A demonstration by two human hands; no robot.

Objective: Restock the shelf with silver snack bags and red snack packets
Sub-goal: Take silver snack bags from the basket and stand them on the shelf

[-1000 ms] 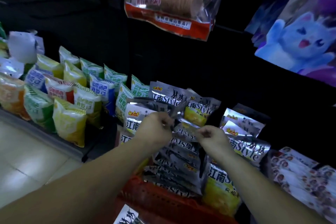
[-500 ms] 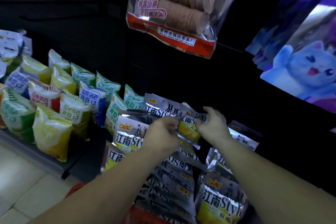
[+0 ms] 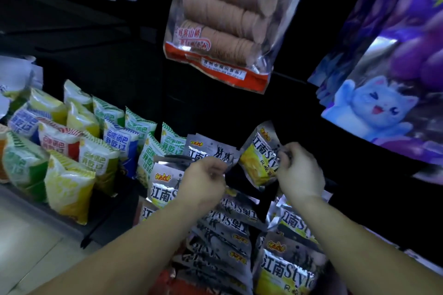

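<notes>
Reaching forward with both arms, I am pinching a tilted silver snack bag [image 3: 257,158] by its right edge in my right hand [image 3: 298,172], just right of the shelved silver bags [image 3: 165,189]; my left hand [image 3: 203,179] is curling, grasp unclear.

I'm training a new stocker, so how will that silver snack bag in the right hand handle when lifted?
Probably light and floppy: the silver snack bag hangs tilted from a pinch of the right hand at its edge. Its glossy foil likely feels slippery.
</notes>
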